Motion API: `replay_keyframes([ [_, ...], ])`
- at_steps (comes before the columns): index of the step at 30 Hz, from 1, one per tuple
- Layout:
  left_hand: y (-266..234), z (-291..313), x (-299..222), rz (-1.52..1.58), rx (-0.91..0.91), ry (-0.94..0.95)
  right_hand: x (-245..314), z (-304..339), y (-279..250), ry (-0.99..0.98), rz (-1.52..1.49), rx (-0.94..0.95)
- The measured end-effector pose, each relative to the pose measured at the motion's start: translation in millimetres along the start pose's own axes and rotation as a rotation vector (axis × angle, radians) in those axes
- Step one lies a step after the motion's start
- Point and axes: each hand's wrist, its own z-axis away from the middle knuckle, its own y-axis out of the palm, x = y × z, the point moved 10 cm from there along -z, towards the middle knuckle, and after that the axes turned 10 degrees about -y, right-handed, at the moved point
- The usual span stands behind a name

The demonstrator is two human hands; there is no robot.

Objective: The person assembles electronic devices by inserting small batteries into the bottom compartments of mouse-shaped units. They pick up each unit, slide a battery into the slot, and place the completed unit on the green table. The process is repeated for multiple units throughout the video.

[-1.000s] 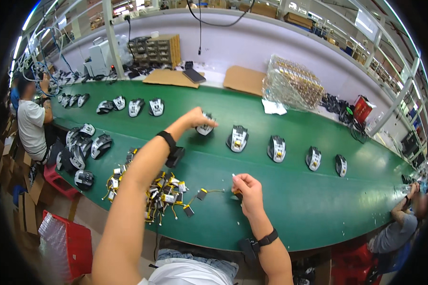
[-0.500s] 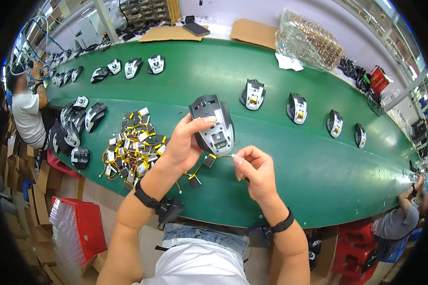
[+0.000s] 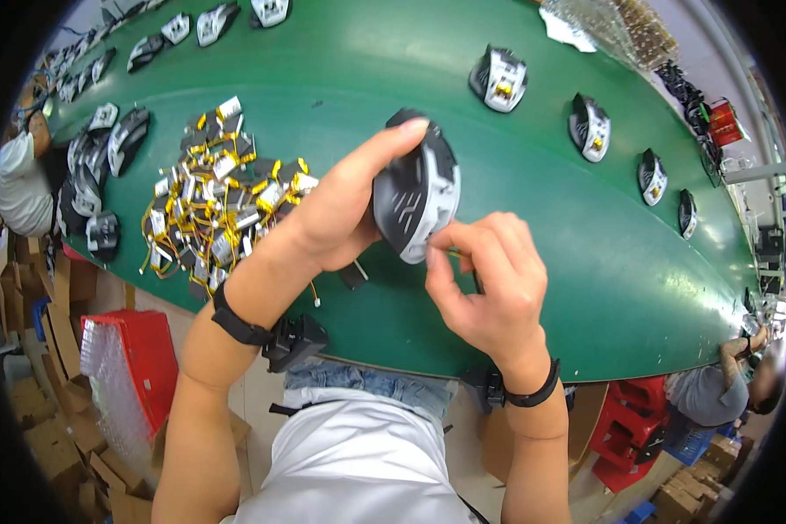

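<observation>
My left hand [image 3: 341,210] grips a black and grey computer-mouse shell [image 3: 415,196], held on edge above the green conveyor belt [image 3: 341,79]. My right hand [image 3: 489,279] pinches a small part with thumb and forefinger against the shell's lower edge; the part itself is too small to make out. Both wrists wear black straps. A heap of small silver batteries with yellow and red wires [image 3: 214,205] lies on the belt just left of my left forearm.
More mouse shells [image 3: 500,79] ride the belt in a row toward the right, others are stacked at the far left [image 3: 96,175]. A red crate [image 3: 135,367] and cardboard boxes stand on the floor at left. Another person [image 3: 17,179] works at left, one more [image 3: 742,375] at lower right.
My left hand, which reached out to a shell on the belt a second ago, has brought it in close and turned it on edge. My right hand has closed in on its lower edge.
</observation>
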Motion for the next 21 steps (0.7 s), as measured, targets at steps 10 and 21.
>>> replay_keyframes([
  [10, -6, -4, 7, 0.037, -0.067, -0.033, -2, 2, 8, -0.027, 0.064, 0.046],
  [21, -12, -4, 10, 0.101, -0.124, 0.049, -11, 8, 13, 0.076, -0.063, 0.031],
])
